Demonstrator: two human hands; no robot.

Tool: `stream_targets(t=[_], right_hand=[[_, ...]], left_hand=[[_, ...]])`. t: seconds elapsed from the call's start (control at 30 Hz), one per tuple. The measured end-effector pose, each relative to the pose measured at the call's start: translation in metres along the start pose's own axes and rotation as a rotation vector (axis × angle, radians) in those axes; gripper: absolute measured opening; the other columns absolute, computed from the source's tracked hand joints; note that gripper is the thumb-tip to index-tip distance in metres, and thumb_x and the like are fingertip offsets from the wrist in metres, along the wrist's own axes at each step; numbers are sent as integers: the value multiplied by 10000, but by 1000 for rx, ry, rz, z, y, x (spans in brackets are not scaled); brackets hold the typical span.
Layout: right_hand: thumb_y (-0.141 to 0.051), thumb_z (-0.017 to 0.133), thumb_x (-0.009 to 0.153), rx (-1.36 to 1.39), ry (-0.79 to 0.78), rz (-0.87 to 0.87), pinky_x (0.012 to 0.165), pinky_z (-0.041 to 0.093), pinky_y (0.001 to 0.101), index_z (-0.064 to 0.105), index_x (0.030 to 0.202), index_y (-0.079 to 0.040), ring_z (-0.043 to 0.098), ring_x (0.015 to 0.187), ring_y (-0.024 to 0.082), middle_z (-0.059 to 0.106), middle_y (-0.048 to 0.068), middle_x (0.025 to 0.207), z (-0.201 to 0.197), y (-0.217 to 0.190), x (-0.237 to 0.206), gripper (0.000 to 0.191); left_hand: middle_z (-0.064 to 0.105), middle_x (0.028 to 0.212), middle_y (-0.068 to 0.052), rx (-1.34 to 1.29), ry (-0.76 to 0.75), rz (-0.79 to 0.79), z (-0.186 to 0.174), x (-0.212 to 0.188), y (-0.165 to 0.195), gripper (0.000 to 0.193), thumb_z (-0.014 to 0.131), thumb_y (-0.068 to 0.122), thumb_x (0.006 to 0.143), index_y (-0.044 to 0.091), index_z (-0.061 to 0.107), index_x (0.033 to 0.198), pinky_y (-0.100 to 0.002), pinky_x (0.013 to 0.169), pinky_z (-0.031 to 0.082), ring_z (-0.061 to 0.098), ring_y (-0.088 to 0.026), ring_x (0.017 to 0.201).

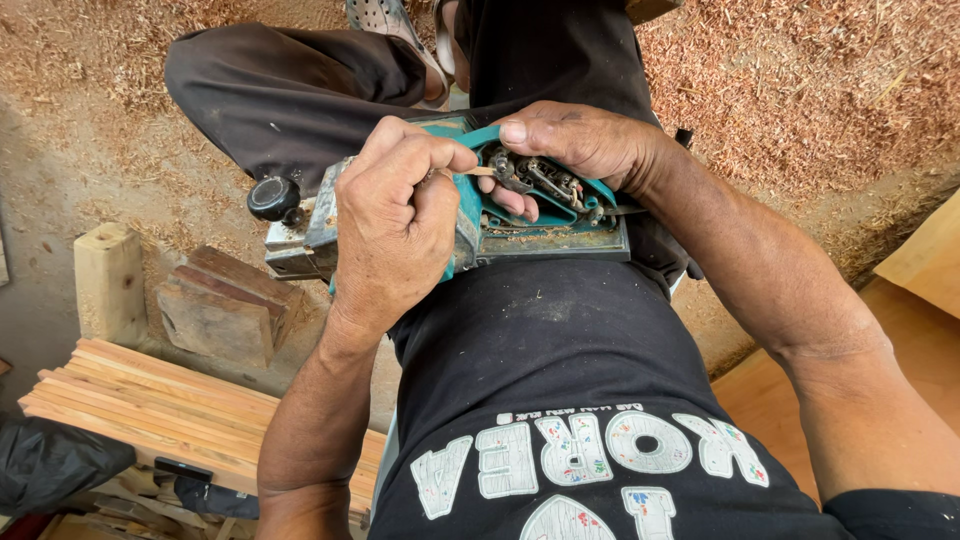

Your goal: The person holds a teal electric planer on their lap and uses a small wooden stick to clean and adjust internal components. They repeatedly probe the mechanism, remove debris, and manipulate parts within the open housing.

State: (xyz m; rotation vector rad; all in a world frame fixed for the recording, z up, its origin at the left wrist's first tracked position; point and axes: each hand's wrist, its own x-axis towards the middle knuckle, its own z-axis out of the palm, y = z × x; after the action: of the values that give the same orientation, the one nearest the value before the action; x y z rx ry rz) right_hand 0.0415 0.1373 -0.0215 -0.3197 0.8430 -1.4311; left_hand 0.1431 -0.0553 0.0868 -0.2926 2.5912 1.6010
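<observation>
A teal electric hand planer (545, 225) lies on my lap with its side cover off, showing dark metal parts (545, 180) inside. My left hand (395, 225) rests over the tool's front and pinches a thin wooden stick (478, 171) whose tip points into the open mechanism. My right hand (575, 145) grips the planer's rear handle from the far side, thumb on top, fingertips curled under the opening. The planer's black round knob (273, 197) and metal base plate (300, 250) stick out to the left.
Sawdust and shavings (800, 90) cover the ground. A stack of thin wooden slats (150, 405) lies at lower left, with wood blocks (215, 310) and a pale post (108, 280) behind it. A wooden board (925, 260) is at the right. A sandalled foot (395, 25) shows at top.
</observation>
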Motion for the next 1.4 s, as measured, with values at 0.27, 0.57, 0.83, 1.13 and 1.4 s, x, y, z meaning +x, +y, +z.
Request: stream_targets(t=[0.27,0.57,0.83,1.13,1.4], right_hand=[[-619,607,983,131,2,-13,829,624,327,682,1161,49,724,854,186,731,132,957,-3,6,3,695],[-645,543,1009,93,26,-7,759,587,288,681,1142,33,677,754,163,698,107,864,-2,2,3,705],[-620,544,1031,131,74,27,708,579,290,700,1050,42,658,712,161,689,96,820,2,1,3,681],[-591,580,1019,132,59,-18,780,639,305,705,1124,43,732,803,174,738,107,913,-2,-3,7,655],[-538,625,1016,196,162,20,707,615,288,732,1131,48,711,772,159,743,122,911,-7,-1,10,607]], left_hand=[[635,976,-87,-29,-2,23,-2,1,3,217,519,-126,967,-13,698,1014,-259,649,519,668,-110,786],[637,963,-80,-27,0,3,-2,9,-6,217,529,-121,968,-9,705,1027,-272,671,517,638,-117,770],[646,980,-82,-24,-11,46,-3,15,-9,204,548,-121,985,-9,712,1030,-278,696,522,654,-127,799],[598,997,-135,103,-7,225,4,8,8,219,528,-78,951,-49,655,1128,-311,720,581,676,-147,821],[665,1100,-121,508,-32,497,33,-21,16,213,686,76,1010,-5,683,1207,-374,813,441,576,-203,897]])
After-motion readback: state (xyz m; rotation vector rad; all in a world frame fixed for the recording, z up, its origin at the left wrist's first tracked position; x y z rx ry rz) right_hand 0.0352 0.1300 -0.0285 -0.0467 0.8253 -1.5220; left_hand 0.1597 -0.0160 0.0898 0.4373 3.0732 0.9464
